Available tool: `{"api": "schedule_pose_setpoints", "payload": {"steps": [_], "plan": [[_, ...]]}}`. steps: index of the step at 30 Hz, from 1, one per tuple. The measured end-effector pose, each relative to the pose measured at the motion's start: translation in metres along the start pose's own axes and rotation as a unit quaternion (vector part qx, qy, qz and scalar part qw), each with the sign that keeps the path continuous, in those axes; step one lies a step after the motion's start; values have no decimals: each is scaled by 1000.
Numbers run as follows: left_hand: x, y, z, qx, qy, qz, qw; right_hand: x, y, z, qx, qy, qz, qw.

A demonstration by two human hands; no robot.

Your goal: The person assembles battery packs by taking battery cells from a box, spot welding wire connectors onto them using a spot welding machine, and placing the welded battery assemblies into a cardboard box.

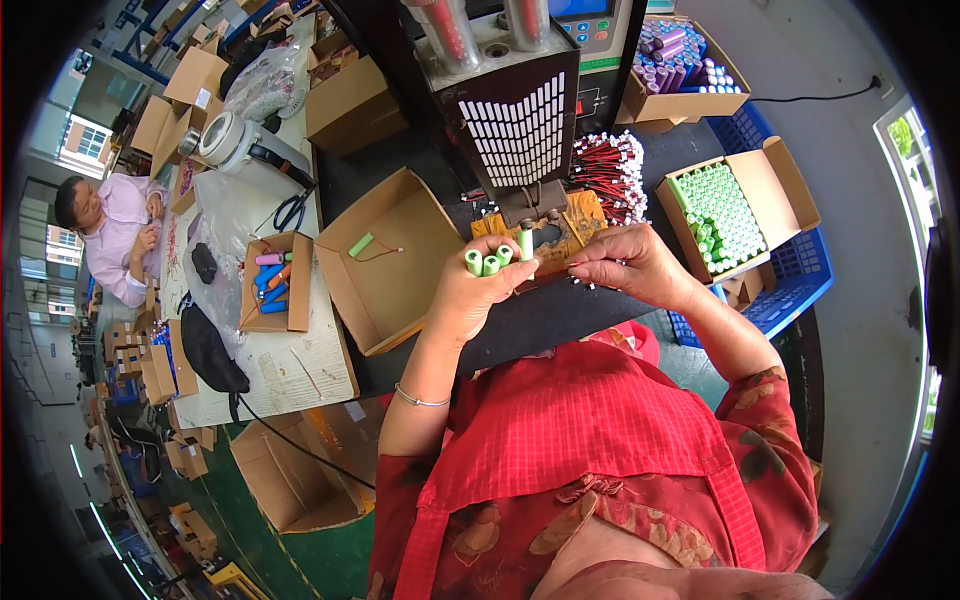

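Frame centre: left hand [470, 290] clamped on green battery cells [487, 262]; right hand [625, 262] pinched on red wire lead [578, 266] by wooden jig [570, 228]. Hands close, apart.

At my two o'clock an open brown carton [775, 185] of green cells; twelve o'clock, a blue screen [578, 8].

Welding machine [515, 110] behind the wooden jig [560, 235], open box [385, 265] left, box of cells [735, 215] right
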State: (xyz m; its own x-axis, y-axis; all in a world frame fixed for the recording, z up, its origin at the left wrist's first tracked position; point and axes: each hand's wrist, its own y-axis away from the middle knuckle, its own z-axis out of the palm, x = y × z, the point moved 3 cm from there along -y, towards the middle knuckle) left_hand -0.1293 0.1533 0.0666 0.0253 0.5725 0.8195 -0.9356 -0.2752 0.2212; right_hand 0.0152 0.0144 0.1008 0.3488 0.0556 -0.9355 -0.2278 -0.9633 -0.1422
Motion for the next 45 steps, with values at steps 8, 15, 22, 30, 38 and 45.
{"api": "schedule_pose_setpoints", "payload": {"steps": [8,15,22,30,38,45], "plan": [[2,-12,10,175,-429,274,843,10,-18,16,66,-70,146,985],[8,-13,16,167,-474,263,824,14,-23,17,60,-69,210,973],[6,-14,11,200,-485,226,821,15,-29,20,67,-91,182,977],[16,-1,-13,221,-333,137,906,22,-18,-14,147,-21,78,986],[53,55,-105,296,-565,99,764,60,13,-72,171,324,33,930],[60,56,-78,276,-703,118,645,77,8,-66,130,455,110,874]]}}
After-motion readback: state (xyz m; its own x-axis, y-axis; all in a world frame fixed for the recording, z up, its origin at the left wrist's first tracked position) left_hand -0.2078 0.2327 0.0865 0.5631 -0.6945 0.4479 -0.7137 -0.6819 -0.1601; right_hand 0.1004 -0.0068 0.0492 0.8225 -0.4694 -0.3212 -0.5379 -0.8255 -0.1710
